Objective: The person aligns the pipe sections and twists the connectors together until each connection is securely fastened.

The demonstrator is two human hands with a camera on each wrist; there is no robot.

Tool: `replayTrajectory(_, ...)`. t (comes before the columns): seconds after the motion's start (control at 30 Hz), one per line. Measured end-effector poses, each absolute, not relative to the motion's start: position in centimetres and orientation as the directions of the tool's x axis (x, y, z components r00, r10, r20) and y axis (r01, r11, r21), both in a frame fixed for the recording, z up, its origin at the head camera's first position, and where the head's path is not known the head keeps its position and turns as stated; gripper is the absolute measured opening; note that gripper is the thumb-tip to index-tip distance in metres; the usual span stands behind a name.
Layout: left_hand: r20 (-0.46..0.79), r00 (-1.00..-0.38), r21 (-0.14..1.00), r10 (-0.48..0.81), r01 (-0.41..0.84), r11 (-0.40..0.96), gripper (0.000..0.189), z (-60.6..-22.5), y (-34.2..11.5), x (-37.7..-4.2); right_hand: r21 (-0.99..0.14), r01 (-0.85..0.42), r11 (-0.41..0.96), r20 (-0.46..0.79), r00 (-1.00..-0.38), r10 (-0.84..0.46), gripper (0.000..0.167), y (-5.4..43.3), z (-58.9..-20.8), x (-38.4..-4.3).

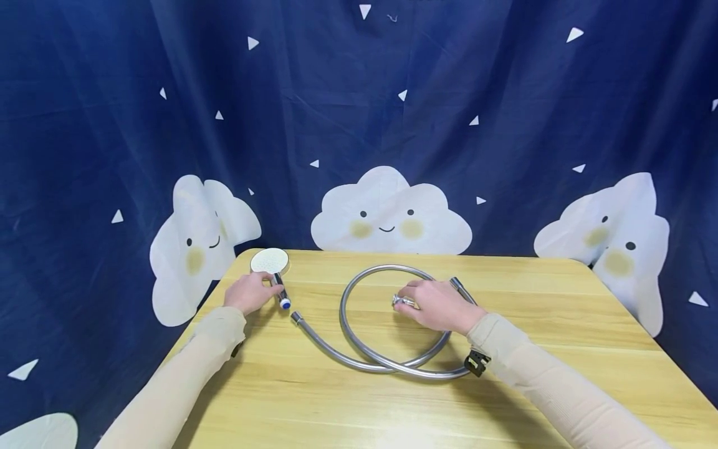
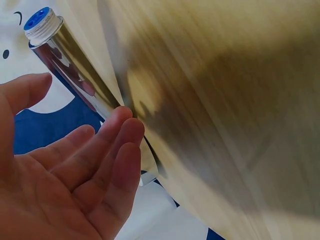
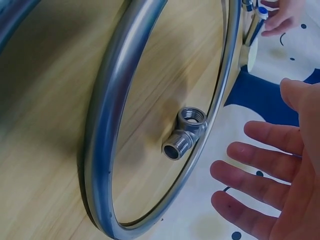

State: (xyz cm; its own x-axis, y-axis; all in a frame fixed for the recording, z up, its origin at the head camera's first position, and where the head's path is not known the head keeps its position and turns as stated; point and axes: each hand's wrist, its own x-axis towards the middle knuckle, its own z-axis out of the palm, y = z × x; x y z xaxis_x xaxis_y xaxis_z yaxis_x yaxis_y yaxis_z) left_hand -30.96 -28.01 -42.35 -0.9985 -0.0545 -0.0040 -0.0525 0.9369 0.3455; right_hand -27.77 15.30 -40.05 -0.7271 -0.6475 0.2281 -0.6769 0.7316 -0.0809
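At the table's far left lies a shower head [image 1: 269,260] with a round pale face and a chrome handle [image 2: 75,75]. The handle ends in a white thread with a blue insert [image 2: 38,18]. My left hand [image 1: 249,293] is beside this handle, thumb and fingers spread, fingertips right at the chrome. Over on the right, my right hand [image 1: 440,305] hovers with loosely extended fingers near a small metal tee fitting [image 3: 185,132], which has threaded openings. That fitting lies inside the loop of a grey shower hose [image 1: 344,312].
One hose end [image 1: 297,318] points toward the shower handle; the other end [image 1: 457,284] is partly behind the right hand. Beneath everything is a wooden table [image 1: 314,411] with rounded far corners. A dark blue curtain [image 1: 359,112] with cloud prints hangs behind it.
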Motion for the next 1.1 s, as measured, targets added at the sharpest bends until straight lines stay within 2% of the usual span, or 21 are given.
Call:
replayTrajectory(0.63, -0.014, -0.998, 0.329, -0.053, -0.055, 0.943, 0.067, -42.4, -27.1, -31.2, -0.103, -0.695, 0.712, 0.224, -0.713, -0.664, 0.036, 15.6, -40.2, -27.6)
replayTrajectory(1.1, -0.072, -0.997, 0.313, -0.033, -0.054, 0.948, 0.058, -42.7, -26.9, -31.5, -0.096, -0.697, 0.711, 0.218, -0.711, -0.668, 0.037, 15.8, -40.1, -27.5)
